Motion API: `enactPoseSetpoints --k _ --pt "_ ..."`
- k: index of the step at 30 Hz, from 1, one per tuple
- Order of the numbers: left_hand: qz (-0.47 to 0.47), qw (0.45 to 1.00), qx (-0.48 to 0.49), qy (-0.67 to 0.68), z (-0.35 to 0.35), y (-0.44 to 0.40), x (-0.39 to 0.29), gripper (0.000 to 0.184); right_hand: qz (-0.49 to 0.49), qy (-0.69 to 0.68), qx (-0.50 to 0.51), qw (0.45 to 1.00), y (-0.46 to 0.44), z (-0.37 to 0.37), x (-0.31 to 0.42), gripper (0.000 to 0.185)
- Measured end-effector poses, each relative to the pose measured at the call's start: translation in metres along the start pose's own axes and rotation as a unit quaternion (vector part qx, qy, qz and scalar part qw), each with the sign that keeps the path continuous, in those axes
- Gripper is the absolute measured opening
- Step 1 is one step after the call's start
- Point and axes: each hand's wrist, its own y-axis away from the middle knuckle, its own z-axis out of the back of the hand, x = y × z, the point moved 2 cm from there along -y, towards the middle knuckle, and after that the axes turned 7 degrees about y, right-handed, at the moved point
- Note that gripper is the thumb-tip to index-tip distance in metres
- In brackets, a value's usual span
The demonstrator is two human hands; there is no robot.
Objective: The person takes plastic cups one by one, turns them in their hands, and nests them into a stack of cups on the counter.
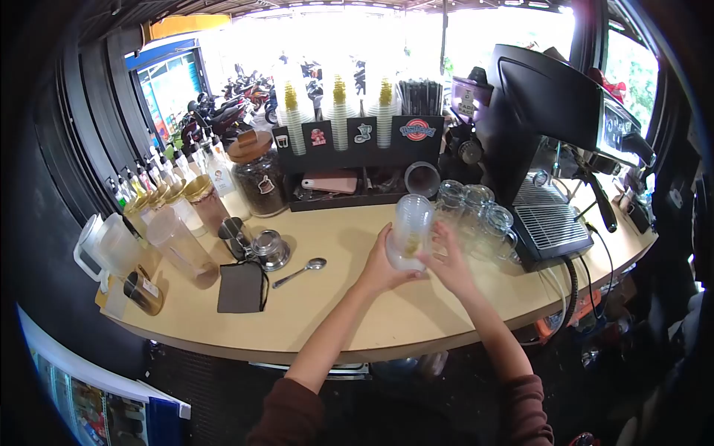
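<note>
A stack of clear plastic cups with a yellowish print stands over the wooden counter, between my hands. My left hand wraps round its lower left side. On the right, my right hand has its fingers spread, with the fingertips close to the cups; whether they touch is unclear. Glass mugs stand just right of the cups. A spoon lies to the left, beside a metal coffee dripper and a dark grey cloth pouch.
An espresso machine stands at the right. Behind the hands is a black organizer holding cup stacks and straws. A jar of coffee beans, syrup bottles, a tall plastic container and a pitcher are at the left.
</note>
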Motion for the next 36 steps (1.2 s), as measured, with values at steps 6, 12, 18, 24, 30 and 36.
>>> enactPoseSetpoints --k 6,12,18,24,30,36 --pt "0.069 0.988 -0.015 0.137 -0.013 -0.005 -0.032 0.083 0.019 0.098 0.051 0.994 -0.005 -0.010 0.003 0.108" --pt "0.038 0.995 -0.074 0.046 -0.008 0.000 0.005 0.074 0.045 0.056 0.026 0.997 -0.010 -0.022 0.018 0.108" --pt "0.036 0.996 -0.074 0.040 -0.010 0.003 -0.006 0.076 0.040 0.045 0.013 0.998 -0.016 -0.027 -0.004 0.104" --pt "0.052 0.994 -0.053 0.084 -0.011 0.000 0.006 0.084 0.054 0.015 0.014 0.998 -0.033 -0.016 0.012 0.099" --pt "0.008 0.999 0.016 0.028 0.020 -0.008 0.020 0.108 0.186 0.163 0.025 0.969 -0.039 0.025 0.095 0.101" --pt "-0.180 0.962 0.023 0.205 0.073 -0.004 -0.152 0.099 0.324 0.218 0.158 0.907 -0.034 0.025 0.155 0.092"
